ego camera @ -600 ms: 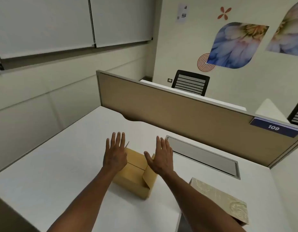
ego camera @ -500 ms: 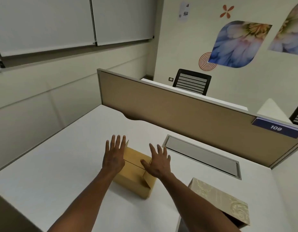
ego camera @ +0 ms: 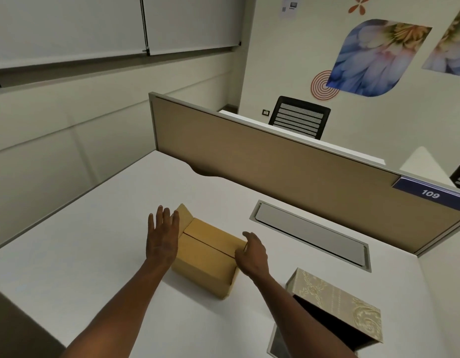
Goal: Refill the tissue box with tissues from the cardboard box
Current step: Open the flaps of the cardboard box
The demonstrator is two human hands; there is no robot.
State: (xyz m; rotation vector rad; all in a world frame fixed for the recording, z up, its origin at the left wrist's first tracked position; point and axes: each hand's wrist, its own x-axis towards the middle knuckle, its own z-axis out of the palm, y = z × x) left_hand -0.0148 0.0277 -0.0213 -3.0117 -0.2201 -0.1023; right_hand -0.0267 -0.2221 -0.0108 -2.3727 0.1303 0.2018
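Sitting near the middle of the white desk top (ego camera: pixel 68 267), closed small brown cardboard box (ego camera: pixel 208 254), top flaps folded shut with a seam across them. Left hand (ego camera: pixel 163 239) flat and spread, fingers straight, laid against the box's left end where one flap stands up slightly; gripping nothing. Right hand (ego camera: pixel 252 254) curled at the box's right end, fingertips hooked at the top edge as if to lift a flap; whether anything is actually pinched, cannot tell.

Risks from here, as judgement: light box sliding or tipping under a one-sided pull, should the left hand fail to brace it; flap tearing if yanked against the fold; tissues dragged out in a clump and spilling onto the desk.

Long axis of the cardboard box running from near right to far left, roughly parallel to the tan partition panel (ego camera: pixel 288 177). Cream patterned tissue box (ego camera: pixel 340 298) lying well apart at the near right, dark open side facing the person, long axis pointing away to the left.
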